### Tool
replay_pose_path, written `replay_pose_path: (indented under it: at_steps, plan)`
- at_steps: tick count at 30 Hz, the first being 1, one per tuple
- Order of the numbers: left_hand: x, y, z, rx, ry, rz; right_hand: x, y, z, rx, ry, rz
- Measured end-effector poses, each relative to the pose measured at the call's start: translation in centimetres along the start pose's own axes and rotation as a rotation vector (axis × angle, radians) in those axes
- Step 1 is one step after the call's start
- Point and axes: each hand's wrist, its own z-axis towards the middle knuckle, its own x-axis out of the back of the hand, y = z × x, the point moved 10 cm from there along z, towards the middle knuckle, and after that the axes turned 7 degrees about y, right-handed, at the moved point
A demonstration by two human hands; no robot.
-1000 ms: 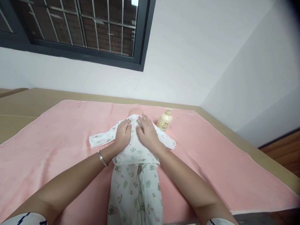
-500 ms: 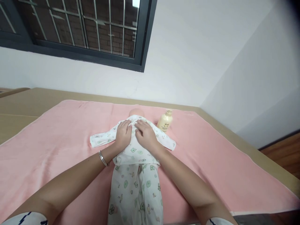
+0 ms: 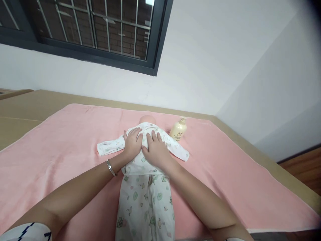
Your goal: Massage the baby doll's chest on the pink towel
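A doll in a white printed top (image 3: 140,164) and matching trousers (image 3: 145,207) lies on a pink cloth (image 3: 82,134), its sleeves spread to both sides. Only a rounded, skin-toned part of its head (image 3: 147,119) shows past the collar. My left hand (image 3: 133,143) lies flat on the left of the upper top, fingers apart. On the right side of the same top rests my right hand (image 3: 156,149), fingers spread and holding nothing. A silver bracelet (image 3: 111,168) circles my left wrist.
A pale yellow pump bottle (image 3: 178,129) stands on the cloth just beyond the right sleeve. The cloth covers a tan surface (image 3: 30,103) that meets a white wall (image 3: 190,67). A dark-framed barred window (image 3: 100,57) is at the upper left.
My right hand has slid slightly down and outward over the top, and its fingers are more spread. The fingers of my left hand have also parted a little. The view has shifted slightly.
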Motion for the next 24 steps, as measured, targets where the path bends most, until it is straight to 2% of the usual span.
replay_pose_path:
  at_steps: [5, 12, 24]
  plan:
    - [0.3, -0.1, 0.0, 0.023, 0.017, 0.006, -0.6, -0.3, 0.0, -0.010, 0.057, -0.030]
    - [0.8, -0.3, 0.4, 0.019, 0.056, -0.003, -0.3, 0.3, 0.9, 0.011, 0.112, -0.019]
    - [0.8, -0.3, 0.4, 0.019, 0.068, -0.019, -0.3, 1.1, 2.1, -0.004, 0.149, -0.029]
